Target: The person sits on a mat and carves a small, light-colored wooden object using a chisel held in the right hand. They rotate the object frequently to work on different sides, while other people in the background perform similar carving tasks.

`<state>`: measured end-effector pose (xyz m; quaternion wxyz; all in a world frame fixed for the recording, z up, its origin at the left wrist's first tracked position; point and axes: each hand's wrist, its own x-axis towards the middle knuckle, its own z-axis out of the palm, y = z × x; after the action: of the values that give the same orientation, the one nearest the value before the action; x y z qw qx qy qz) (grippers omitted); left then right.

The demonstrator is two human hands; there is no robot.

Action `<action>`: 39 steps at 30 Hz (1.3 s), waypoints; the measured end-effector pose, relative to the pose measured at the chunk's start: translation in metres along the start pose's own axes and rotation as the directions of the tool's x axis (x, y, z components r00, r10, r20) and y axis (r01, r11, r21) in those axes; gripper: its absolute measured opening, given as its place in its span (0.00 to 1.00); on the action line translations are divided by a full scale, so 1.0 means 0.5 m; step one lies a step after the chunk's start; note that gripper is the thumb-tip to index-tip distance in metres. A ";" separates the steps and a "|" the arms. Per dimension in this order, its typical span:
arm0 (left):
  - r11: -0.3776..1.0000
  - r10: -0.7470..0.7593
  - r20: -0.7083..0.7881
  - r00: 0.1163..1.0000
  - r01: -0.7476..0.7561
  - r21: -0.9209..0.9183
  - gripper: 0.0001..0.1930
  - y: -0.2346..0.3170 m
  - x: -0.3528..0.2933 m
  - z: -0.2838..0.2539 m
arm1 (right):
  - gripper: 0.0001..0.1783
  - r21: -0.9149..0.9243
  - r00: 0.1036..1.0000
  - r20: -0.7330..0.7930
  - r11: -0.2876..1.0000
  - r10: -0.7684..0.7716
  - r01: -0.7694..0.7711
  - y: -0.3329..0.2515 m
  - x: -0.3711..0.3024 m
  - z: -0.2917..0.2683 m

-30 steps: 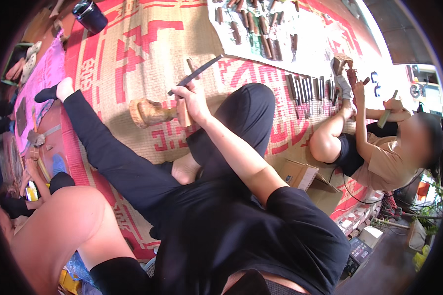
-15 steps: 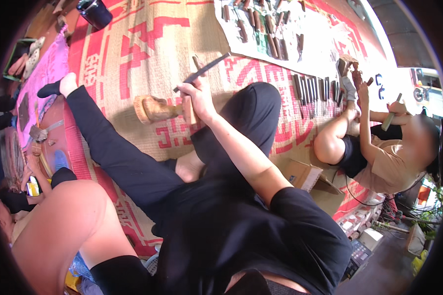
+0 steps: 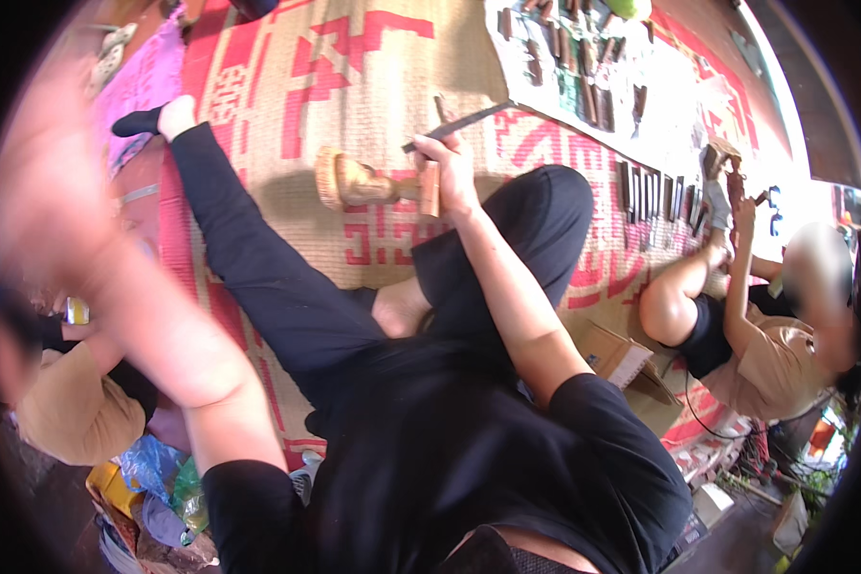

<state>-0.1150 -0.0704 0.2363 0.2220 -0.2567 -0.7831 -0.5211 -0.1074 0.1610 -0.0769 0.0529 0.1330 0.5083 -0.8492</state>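
My right hand [image 3: 450,172] is closed around a long, dark flat metal bar [image 3: 474,122] that slants up to the right. Under the same hand sits a short block-like piece of light brown wood [image 3: 430,188]; whether the fingers grip it too is unclear. Touching or just behind that block, a pale turned or carved wooden piece [image 3: 359,180] with a wide round end and a narrow neck points left over the mat. My left hand [image 3: 53,182] is raised at the far left, near the camera and smeared by motion, so its fingers cannot be made out.
My legs lie across a red-and-straw woven mat [image 3: 277,143]. Wooden-handled tools lie on a white sheet [image 3: 536,91], with a row of dark chisels [image 3: 651,196] beside it. One co-worker [image 3: 737,335] sits right, another [image 3: 77,402] left. A cardboard box [image 3: 622,368] stands by my right elbow.
My left arm has gone from bent close to the camera to stretched up and outward at the left. The view has shifted, moving the scene rightward; my right hand keeps its hold on the bar.
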 end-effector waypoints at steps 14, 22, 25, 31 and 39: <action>0.135 -0.765 0.446 0.465 0.792 -0.595 0.34 -0.420 -0.435 0.198 | 0.06 0.134 0.986 0.097 0.980 0.136 -0.148 -0.037 -0.002 -0.002; 0.346 -0.659 0.474 0.583 0.796 -0.498 0.57 -0.322 -0.425 0.220 | 0.07 0.144 0.958 0.184 0.958 0.222 -0.250 -0.064 0.022 -0.033; 0.335 -0.639 0.512 0.574 0.807 -0.486 0.51 -0.298 -0.439 0.219 | 0.07 0.108 0.939 0.175 0.942 0.296 -0.317 -0.066 0.031 -0.047; 0.216 -0.775 0.408 0.483 0.809 -0.547 0.44 -0.258 -0.459 0.244 | 0.06 0.176 0.968 0.184 0.963 0.173 -0.206 -0.069 0.048 -0.041; -0.172 -0.845 0.473 0.251 0.709 -0.684 0.30 -0.280 -0.510 0.256 | 0.06 0.032 0.981 -0.177 0.996 -0.078 0.085 -0.071 0.056 -0.085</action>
<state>-0.0176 -0.0402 -0.0649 -0.2372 0.2464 -0.3980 -0.8512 -0.1351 0.2165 -0.0739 -0.0296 0.1876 0.4993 -0.8453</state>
